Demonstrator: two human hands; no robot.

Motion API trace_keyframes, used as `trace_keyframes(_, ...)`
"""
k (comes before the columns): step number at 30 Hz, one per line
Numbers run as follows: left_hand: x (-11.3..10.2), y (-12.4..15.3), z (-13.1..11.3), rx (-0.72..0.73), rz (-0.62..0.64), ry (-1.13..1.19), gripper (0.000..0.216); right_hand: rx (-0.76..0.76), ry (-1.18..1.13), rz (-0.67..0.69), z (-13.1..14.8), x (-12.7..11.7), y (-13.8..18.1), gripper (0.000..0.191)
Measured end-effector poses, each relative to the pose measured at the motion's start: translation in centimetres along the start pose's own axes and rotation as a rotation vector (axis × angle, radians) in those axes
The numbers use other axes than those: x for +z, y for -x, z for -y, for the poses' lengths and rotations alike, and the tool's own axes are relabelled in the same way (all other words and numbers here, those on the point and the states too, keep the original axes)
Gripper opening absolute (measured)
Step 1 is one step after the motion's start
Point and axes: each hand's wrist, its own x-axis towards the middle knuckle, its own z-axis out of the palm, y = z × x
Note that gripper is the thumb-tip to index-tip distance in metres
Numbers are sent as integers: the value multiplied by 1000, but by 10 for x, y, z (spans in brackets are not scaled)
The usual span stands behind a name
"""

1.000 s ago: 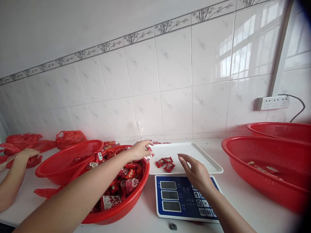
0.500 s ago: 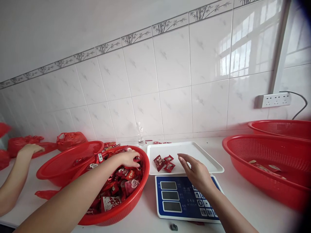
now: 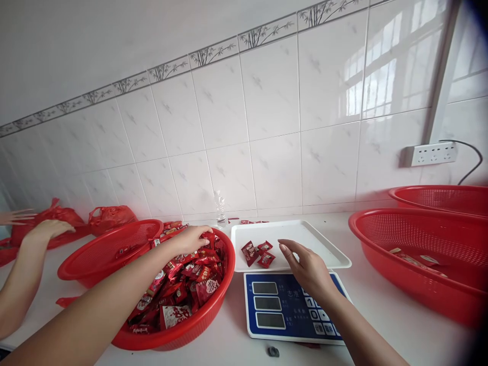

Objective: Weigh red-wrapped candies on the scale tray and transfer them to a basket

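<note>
White tiled wall, white worktop. Left hand [image 3: 192, 238] in the red basket [image 3: 213, 319] near the front edge, grip closing on candy packets [image 3: 190, 284]; can't tell if one is held. Right hand [image 3: 308, 267] released over the scale [image 3: 284, 317], beside the white tray [image 3: 324, 249], whose long axis runs left-right. Three packets [image 3: 257, 252] sit at the tray's left end.

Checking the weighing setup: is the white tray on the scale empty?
No, a few red packets lie on the tray, near its left end, just ahead of the right hand.
</note>
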Motion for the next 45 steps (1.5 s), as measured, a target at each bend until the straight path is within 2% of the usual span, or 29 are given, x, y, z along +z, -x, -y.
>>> trace_keyframes(4, -5, -6, -18, -34, -96, 73, 29, 8, 7, 11, 0, 0, 0, 40)
trace_keyframes(9, 16, -24, -47, -8, -121, 143, 29, -5, 5, 2, -2, 2, 0, 39)
trace_keyframes(12, 34, -36, -61, 51, -42, 141, 37, -18, -5, -11, -3, 2, 0, 39)
trace_keyframes(15, 49, -45, -72, 89, 128, 133, 52, -29, -19, -12, -3, 2, 0, 39)
trace_keyframes(18, 62, -51, -83, 115, 266, 137, 58, -44, -37, -9, -1, 1, 0, 39)
trace_keyframes(20, 70, -56, -89, 119, 275, 146, 59, -53, -44, -16, 0, 0, 0, 39)
trace_keyframes(24, 82, -66, -92, 170, 207, 121, 53, -67, 24, -49, -1, -1, -1, 41)
trace_keyframes(26, 84, -72, -90, 194, 152, 86, 49, -66, 106, -69, -2, -1, -1, 40)
trace_keyframes(29, 85, -80, -88, 112, 106, -11, 54, -67, 196, -58, -3, 0, -1, 39)
trace_keyframes(32, 88, -90, -92, 38, 119, -53, 62, -61, 219, -45, -3, 0, -2, 39)
trace_keyframes(38, 88, -95, -101, 163, 281, -48, 50, 17, 232, -40, -2, -5, -3, 44)
trace_keyframes(43, 73, -82, -96, 126, 262, -34, 48, 58, 182, -4, -2, -3, -1, 46)
trace_keyframes(45, 74, -80, -97, 148, 233, -27, 51, 80, 142, -22, -2, -3, -1, 46)
